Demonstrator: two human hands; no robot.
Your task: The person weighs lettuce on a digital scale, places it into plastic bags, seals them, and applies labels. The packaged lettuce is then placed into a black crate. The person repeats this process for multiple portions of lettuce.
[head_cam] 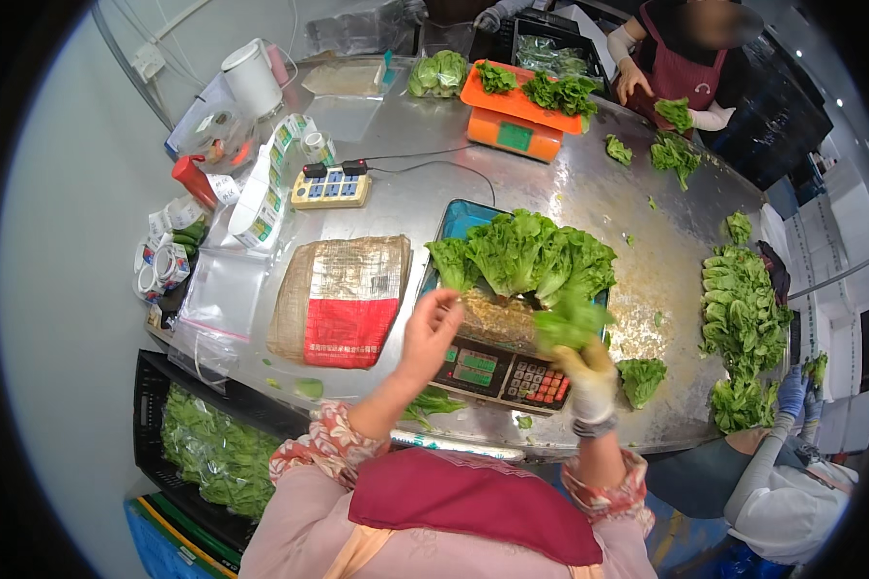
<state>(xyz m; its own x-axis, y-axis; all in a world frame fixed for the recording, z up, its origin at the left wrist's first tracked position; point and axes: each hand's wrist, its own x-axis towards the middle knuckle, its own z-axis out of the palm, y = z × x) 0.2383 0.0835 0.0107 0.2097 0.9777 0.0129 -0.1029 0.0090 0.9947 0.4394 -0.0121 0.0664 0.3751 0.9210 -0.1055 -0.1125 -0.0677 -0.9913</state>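
Observation:
My right hand (588,380), in a pale work glove, grips a green lettuce head (568,322) that is blurred by motion. It hangs over the right front of a digital counter scale (478,369) with lit green displays and a keypad. Several lettuce heads (518,253) stand in a row along the far side of the scale's pan, leaves pointing away from me. My bare left hand (431,333) hovers by the pan's left front edge, fingers loosely bent and holding nothing visible. Right of the scale, a loose lettuce piece (641,380) lies on the metal table (666,289).
A woven sack (290,304) lies left of the scale, near plastic bags (224,289), a label roll (261,210) and a power strip (331,189). An orange scale (514,137) stands beyond. Piled lettuce (742,318) lines the right edge. Co-workers stand at the far and right sides.

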